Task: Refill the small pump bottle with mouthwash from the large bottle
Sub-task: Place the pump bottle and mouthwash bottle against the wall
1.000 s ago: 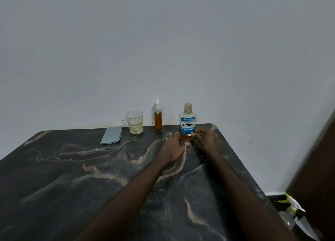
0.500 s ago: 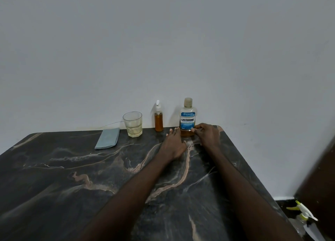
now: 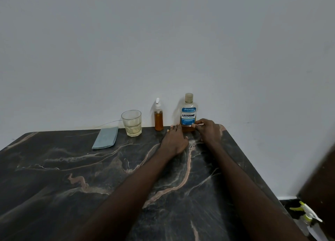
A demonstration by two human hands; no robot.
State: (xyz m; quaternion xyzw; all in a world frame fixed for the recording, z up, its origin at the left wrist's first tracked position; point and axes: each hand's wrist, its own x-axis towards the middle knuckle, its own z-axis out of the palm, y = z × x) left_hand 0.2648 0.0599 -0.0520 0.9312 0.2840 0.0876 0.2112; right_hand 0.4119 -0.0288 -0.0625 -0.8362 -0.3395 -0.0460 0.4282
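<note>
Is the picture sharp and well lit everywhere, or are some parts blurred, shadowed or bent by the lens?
Head view: the light is dim and even, without glare; the large bottle casts a soft shadow on the wall to its left, and its label is readable; the table edges bend from the wide lens; the spray bottle at lower right is smeared.

Dim, flat, bluish light. Faint shadows on the wall fall toward nine o'clock from the pump bottle and large bottle. Edges bend; the four o'clock corner smears.
</note>
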